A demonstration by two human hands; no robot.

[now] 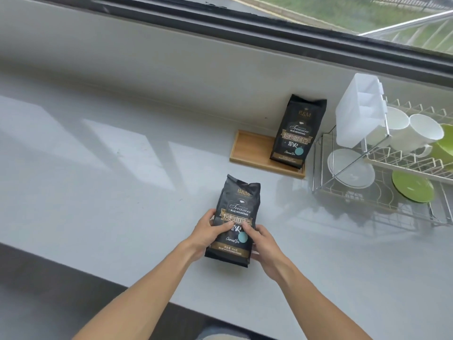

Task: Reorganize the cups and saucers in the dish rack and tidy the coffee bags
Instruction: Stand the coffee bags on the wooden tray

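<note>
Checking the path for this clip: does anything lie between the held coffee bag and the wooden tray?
Nothing: in the head view, only bare grey counter separates the held coffee bag from the wooden tray.

Head camera looks steeply down (wide-angle, close) over the counter [98, 168].

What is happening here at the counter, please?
A person holds one black coffee bag with both hands, the left hand and the right hand gripping its sides above the grey counter. A second coffee bag already stands upright on the right part of a wooden tray. To the right, the dish rack holds white cups, a white saucer and a green saucer.
</note>
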